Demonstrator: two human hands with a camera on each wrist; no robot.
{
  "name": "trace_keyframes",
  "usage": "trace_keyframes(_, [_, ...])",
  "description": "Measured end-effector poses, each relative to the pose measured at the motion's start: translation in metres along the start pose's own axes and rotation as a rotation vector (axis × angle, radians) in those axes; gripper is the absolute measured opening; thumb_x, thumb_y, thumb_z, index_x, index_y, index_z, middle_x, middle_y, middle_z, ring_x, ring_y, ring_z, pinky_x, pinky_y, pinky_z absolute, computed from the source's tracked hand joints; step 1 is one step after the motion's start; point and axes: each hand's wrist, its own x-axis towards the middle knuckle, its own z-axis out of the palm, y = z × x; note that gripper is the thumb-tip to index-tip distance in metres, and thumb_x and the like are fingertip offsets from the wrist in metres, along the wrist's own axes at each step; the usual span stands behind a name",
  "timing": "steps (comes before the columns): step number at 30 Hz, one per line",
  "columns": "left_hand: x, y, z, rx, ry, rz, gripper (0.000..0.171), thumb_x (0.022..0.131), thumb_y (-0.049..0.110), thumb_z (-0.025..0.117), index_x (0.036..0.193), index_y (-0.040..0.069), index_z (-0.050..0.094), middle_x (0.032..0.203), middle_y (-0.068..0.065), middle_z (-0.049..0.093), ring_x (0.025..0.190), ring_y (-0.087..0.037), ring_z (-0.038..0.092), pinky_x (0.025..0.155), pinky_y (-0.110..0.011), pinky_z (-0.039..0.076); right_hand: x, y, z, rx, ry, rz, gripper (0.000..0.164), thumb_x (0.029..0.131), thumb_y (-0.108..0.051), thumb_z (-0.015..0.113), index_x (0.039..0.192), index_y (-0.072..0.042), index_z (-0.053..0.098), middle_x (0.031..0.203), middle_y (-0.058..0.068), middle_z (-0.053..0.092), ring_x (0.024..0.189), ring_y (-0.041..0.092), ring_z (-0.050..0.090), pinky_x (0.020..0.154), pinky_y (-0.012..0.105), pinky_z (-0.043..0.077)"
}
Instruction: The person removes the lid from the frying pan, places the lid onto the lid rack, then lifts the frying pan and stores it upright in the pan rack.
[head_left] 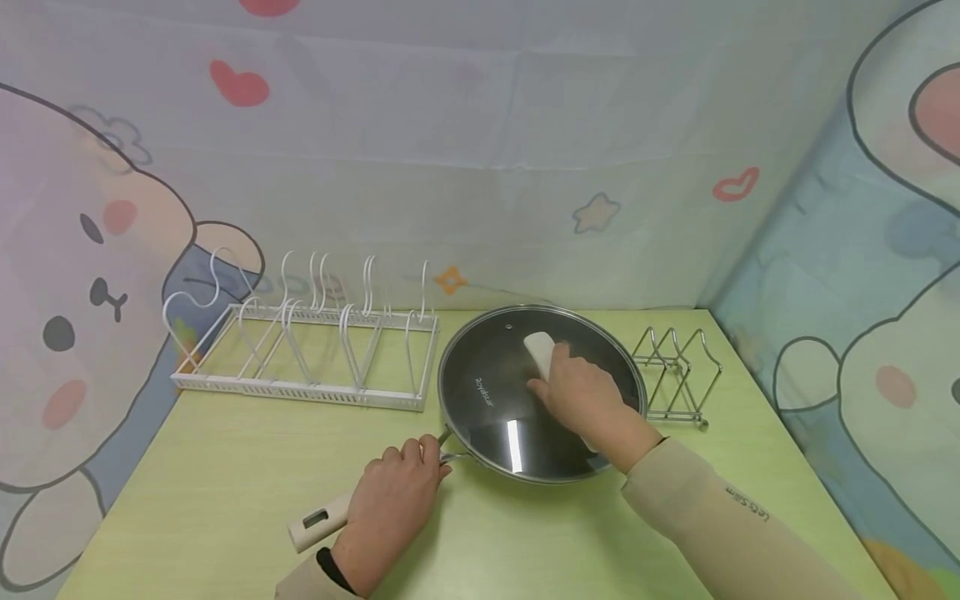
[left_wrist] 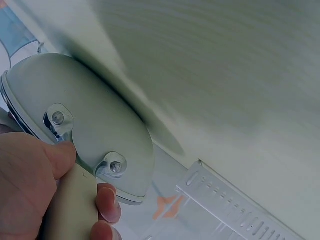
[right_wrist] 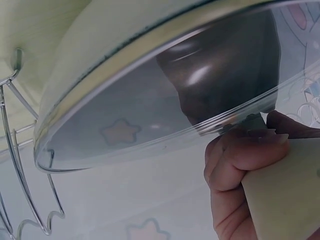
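A cream wok-style pan [left_wrist: 105,107] carries a round glass lid [head_left: 487,350] with a metal rim and "Royalstar" lettering. My left hand [head_left: 399,498] grips the pan's cream handle [head_left: 321,525] close to its metal fork, where two rivets show in the left wrist view. On top of the lid, my right hand [head_left: 583,396] holds the long pale lid handle [head_left: 540,348], fingers curled round it. From the right wrist, the lid's rim lies along the pan's edge, and the glass reflects the printed backdrop.
Left of the pan stands a white wire rack [head_left: 300,390] with upright loops. A small chrome rack [head_left: 678,412] is just right of the pan, partly behind it. Both rest on the light green-yellow table [head_left: 225,483], with a cartoon cloth [head_left: 480,167] behind.
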Motion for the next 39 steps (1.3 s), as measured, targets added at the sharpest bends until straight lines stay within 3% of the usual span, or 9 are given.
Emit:
trace_keyframes(11, [0.0003,0.0001,0.0001,0.001,-0.004,0.002,0.076,0.114,0.037,-0.006,0.098,0.002,0.06,0.062,-0.002,0.042,0.047,-0.015,0.037,0.038,-0.026,0.033,0.0003,0.0016,-0.0012,0.0,-0.018,0.008,0.064,0.105,-0.045,0.066,0.133,0.009,0.047,0.087,0.021,0.068,0.068,0.033,0.069,0.059,0.048,0.059])
trace_keyframes(39, [0.0001,0.0003,0.0003,-0.01,-0.011,-0.008,0.075,0.114,0.037,-0.006,0.098,0.002,0.059,0.063,-0.001,0.042,0.047,-0.015,0.037,0.039,-0.027,0.033,0.0002,0.0068,-0.005,-0.033,-0.033,-0.044,0.065,0.103,-0.047,0.07,0.133,0.006,0.047,0.084,0.017,0.067,0.066,0.03,0.066,0.057,0.045,0.057])
